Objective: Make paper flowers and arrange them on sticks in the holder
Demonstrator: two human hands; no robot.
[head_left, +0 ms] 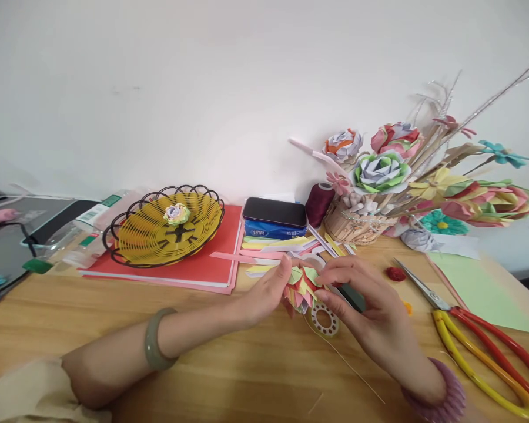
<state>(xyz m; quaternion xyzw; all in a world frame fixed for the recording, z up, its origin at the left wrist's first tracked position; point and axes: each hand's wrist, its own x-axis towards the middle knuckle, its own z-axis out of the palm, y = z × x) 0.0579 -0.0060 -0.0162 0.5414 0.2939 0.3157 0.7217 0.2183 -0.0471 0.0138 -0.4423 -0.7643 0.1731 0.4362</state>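
A folded paper flower (302, 286) in green, red, yellow and pink is held up over the front middle of the wooden table. My left hand (268, 294) is closed around its left side, the thumb upright against the petals. From the right, my right hand (365, 299) pinches a petal edge between thumb and fingertips. A thin thread (352, 370) trails from below the flower toward the front right. Just behind and under the flower lies a tape roll (325, 319) with a holed core. Part of a dark green object (351, 297) shows behind my right fingers.
Open scissors (454, 311) lie at right beside green paper (498, 294). Paper strips (277, 244) and a phone (274, 211) on a blue pack are behind my hands. A yellow basket (127, 235) holding a small paper flower stands left; a flower arrangement (357, 223) stands back right.
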